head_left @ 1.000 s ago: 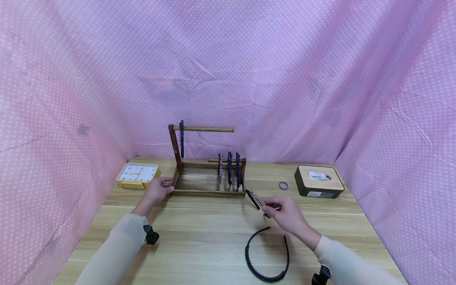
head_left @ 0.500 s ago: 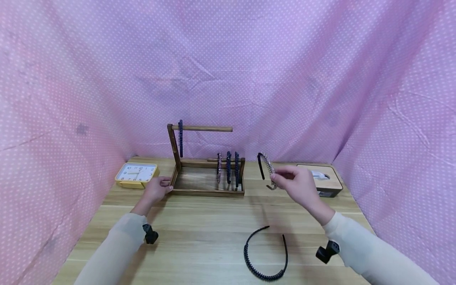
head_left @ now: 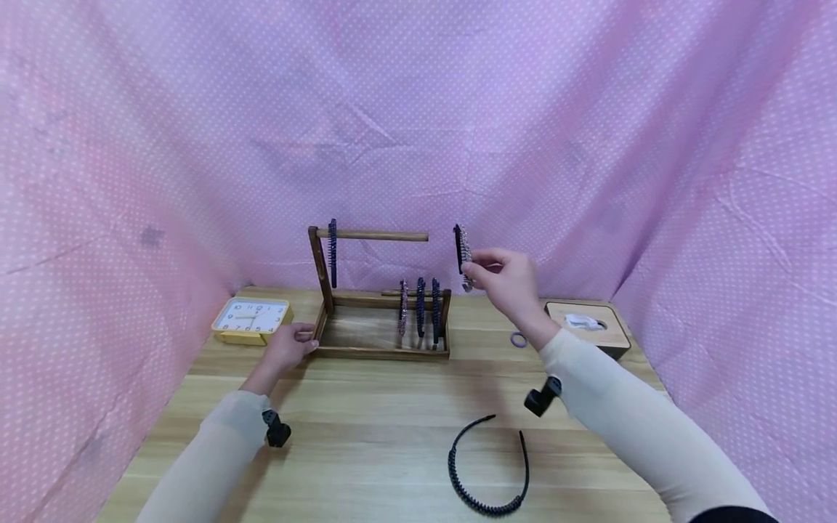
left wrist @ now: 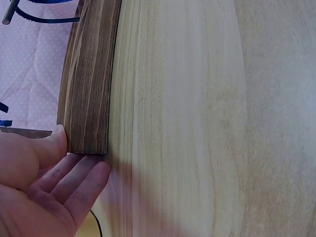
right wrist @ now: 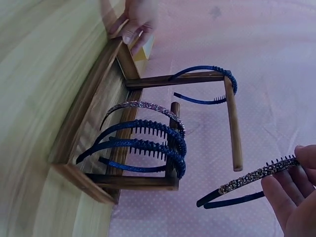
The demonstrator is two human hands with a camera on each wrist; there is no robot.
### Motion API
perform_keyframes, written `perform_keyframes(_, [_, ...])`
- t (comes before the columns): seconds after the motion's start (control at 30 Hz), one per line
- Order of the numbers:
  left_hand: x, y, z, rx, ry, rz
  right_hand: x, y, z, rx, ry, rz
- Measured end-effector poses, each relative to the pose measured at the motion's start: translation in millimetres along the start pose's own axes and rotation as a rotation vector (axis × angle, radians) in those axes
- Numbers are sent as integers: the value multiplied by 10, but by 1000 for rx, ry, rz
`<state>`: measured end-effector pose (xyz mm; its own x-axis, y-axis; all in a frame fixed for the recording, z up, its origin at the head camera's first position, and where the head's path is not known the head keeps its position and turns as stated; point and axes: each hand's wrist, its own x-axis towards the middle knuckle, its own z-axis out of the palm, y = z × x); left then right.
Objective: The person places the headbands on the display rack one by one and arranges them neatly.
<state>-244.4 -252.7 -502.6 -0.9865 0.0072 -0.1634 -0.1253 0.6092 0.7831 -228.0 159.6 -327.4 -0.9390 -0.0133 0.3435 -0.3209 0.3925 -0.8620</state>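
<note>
My right hand [head_left: 514, 285] pinches a headband [head_left: 466, 250] crusted with glittery stones, raised just right of the upper rod's free end. In the right wrist view the held headband [right wrist: 254, 176] shows comb teeth and dark ends. My left hand [head_left: 285, 350] holds the front left corner of a wooden headband rack [head_left: 386, 354], thumb on one side and fingers on the other. A dark blue headband [head_left: 333, 254] hangs at the left of the upper rod [head_left: 386, 236]. On the lower rod hang a glittery pinkish headband [head_left: 403, 309] and two dark blue headbands [right wrist: 148, 143].
A black headband [head_left: 487, 506] lies on the wooden table [head_left: 353, 436] near the front. A yellow clock [head_left: 251, 319] stands left of the rack. To the right are a purple ring [head_left: 518, 339] and a tissue box [head_left: 588, 325]. Pink dotted cloth [head_left: 418, 109] surrounds the table.
My right hand has lifted the glittery headband from near the table up to rod height, swinging right and then back left. The left hand and rack have stayed in place.
</note>
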Motion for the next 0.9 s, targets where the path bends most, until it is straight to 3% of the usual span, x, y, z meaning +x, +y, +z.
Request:
perform_keyframes(0.23, [13, -9, -10, -6, -8, 15, 317, 39, 388, 17, 40, 10])
perform_keyframes(0.57, [49, -28, -10, 15, 3, 4, 668, 39, 914, 99, 66, 105])
perform_keyframes(0.77, [68, -18, -12, 6, -5, -26, 758, -40, 1245, 175, 27, 143])
perform_keyframes(0.9, [62, -9, -1, 2, -6, -33, 756, -93, 1473, 142, -15, 125])
